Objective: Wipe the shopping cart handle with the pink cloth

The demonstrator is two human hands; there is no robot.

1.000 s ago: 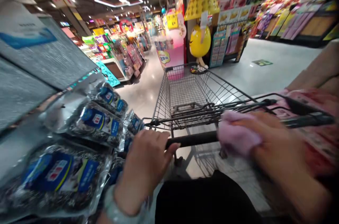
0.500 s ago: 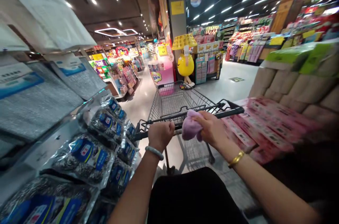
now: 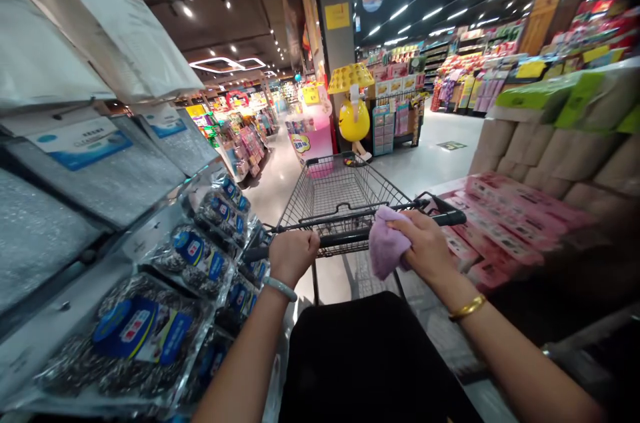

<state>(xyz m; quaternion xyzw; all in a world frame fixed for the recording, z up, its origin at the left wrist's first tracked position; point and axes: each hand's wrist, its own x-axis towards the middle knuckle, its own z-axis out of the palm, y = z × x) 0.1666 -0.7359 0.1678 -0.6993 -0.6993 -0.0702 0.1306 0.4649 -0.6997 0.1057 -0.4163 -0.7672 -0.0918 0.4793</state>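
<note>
A black wire shopping cart stands straight in front of me, and no goods show in its basket. My left hand is closed around the left part of the cart handle. Pinched in my right hand is a light purple cloth, bunched up against the right part of the handle. The cloth's lower end hangs below the bar. Whether the right fingers also wrap the bar is hidden behind the cloth.
Close on the left, a rack holds bagged steel-wool-like scourers and grey packs. Pink packs and stacked paper rolls stand at right. Ahead are a yellow egg-shaped figure, a pink display and a pillar.
My right hand and the cloth have shifted right along the handle, and the cloth hangs looser. My left hand has moved slightly left. The left rack's packs have shifted in view.
</note>
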